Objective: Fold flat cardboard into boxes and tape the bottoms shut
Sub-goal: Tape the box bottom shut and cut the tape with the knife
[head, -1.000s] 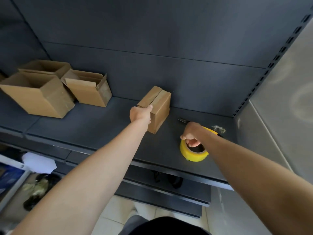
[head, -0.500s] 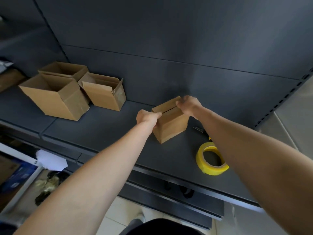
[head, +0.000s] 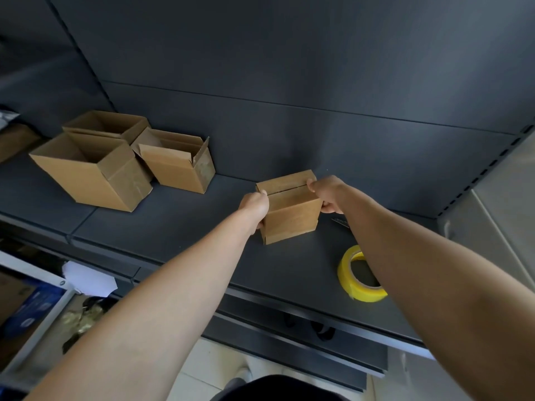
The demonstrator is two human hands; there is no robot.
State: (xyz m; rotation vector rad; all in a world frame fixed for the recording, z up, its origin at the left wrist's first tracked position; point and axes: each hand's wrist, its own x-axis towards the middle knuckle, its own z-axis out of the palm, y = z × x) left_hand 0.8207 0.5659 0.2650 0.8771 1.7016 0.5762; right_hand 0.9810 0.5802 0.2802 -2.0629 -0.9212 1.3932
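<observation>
- Small box (head: 289, 209) stands on the shelf (head: 173, 227), near the back panel. The closed flaps face up and the seam runs left to right across the top.
- Our left hand (head: 254, 205) grips the box's left side, fingers curled round the edge, thumb up at the left end of the seam.
- Our right hand (head: 327, 195) grips the right side the same way, thumb on top at the right end of the seam and fingers wrapped down the side wall.
- We see no tape on the seam, and a dark gap shows between the flaps. We judge this as flaps folded, taping not yet done.
- Tape roll (head: 359, 274) lies flat on the shelf close to the front lip, partly under our right forearm and well apart from the box.
- Three open boxes (head: 89, 172) sit together at the left end of the shelf, out of the way.
- Risks from here:
  - One hand has to let go to fetch the roll. With only one hand on the box, the flaps can spring up and the gap widens.
  - Tape laid over an open gap sags or wrinkles, which makes a weak bottom.
  - The box is light on a smooth shelf, so pressing tape down one-handed can make it slide or twist and the strip goes on skewed.
  - The roll is near the lip, so a careless forearm sweep can knock it off.
  - Squeezing the side walls too hard can buckle them.
</observation>
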